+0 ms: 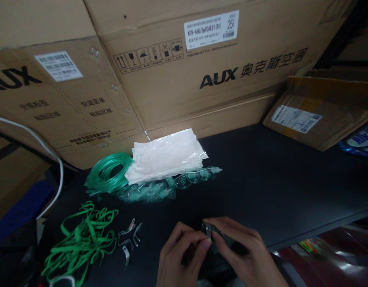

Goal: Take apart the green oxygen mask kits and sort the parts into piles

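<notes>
Both of my hands meet low in the middle of the view, over a black table. My left hand and my right hand are closed on one small clear greenish plastic part, pinching it between the fingertips. Its shape is hard to make out. To the left lie small clear metal-looking clips and a heap of green elastic straps. Further back sit a coil of green tubing, a row of clear plastic masks and a stack of white plastic bags.
Large AUX cardboard boxes wall off the back of the table. A smaller taped box lies at the right. A white cable hangs at the left. The table's front edge runs at the lower right.
</notes>
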`<act>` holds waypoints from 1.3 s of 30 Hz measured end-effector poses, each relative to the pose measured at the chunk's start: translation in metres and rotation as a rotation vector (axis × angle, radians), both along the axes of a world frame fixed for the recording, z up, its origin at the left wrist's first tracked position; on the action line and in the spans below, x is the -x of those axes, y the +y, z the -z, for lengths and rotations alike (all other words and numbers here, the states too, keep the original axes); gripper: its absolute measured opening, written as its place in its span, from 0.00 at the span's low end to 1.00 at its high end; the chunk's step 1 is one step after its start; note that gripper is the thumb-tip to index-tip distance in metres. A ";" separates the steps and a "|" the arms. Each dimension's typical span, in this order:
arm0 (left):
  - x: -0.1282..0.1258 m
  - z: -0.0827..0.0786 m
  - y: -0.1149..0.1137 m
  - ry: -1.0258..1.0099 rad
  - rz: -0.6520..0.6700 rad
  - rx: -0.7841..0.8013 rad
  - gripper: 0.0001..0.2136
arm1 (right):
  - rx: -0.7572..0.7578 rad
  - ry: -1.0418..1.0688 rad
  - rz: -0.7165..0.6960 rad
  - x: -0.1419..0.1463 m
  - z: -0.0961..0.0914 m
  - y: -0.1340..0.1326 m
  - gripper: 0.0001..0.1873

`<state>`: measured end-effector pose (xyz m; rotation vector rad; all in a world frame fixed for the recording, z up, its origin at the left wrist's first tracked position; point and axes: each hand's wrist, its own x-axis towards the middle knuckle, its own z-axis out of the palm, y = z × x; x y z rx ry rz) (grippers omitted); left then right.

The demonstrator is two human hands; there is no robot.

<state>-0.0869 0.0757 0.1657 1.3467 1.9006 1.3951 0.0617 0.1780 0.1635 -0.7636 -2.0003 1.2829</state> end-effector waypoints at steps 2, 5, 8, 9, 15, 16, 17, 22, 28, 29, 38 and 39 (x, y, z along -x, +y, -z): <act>0.000 0.001 0.000 -0.002 0.011 -0.009 0.05 | 0.023 -0.023 0.017 0.001 0.001 0.000 0.14; 0.001 0.002 -0.001 -0.004 0.034 -0.023 0.05 | 0.064 -0.070 0.021 0.001 -0.001 0.002 0.14; 0.003 0.001 -0.003 0.004 0.022 -0.020 0.03 | 0.096 -0.121 -0.036 0.001 -0.009 0.005 0.14; 0.005 0.001 -0.004 0.020 0.011 -0.021 0.03 | 0.104 -0.135 -0.064 0.000 -0.012 0.005 0.14; 0.024 -0.007 -0.002 0.440 0.214 -0.146 0.13 | 0.102 -0.198 -0.082 -0.006 -0.020 0.003 0.15; 0.027 -0.009 -0.001 0.496 0.259 -0.176 0.13 | 0.098 -0.201 -0.058 -0.007 -0.018 0.002 0.16; 0.030 -0.010 0.001 0.539 0.286 -0.204 0.13 | 0.097 -0.205 -0.040 -0.008 -0.015 0.001 0.16; 0.036 -0.014 0.003 0.639 0.310 -0.269 0.17 | 0.096 -0.285 0.064 -0.013 -0.006 -0.004 0.18; 0.041 -0.013 -0.004 0.571 0.240 -0.166 0.19 | 0.101 -0.172 -0.151 -0.015 -0.023 0.004 0.29; 0.041 -0.013 -0.005 0.544 0.233 -0.154 0.19 | 0.084 -0.147 -0.179 -0.015 -0.026 0.005 0.31; 0.041 -0.008 -0.010 0.394 0.262 -0.119 0.18 | 0.012 -0.165 -0.121 -0.024 -0.013 -0.002 0.25; 0.042 -0.007 -0.011 0.401 0.264 -0.120 0.18 | 0.005 -0.199 -0.113 -0.025 -0.011 -0.002 0.25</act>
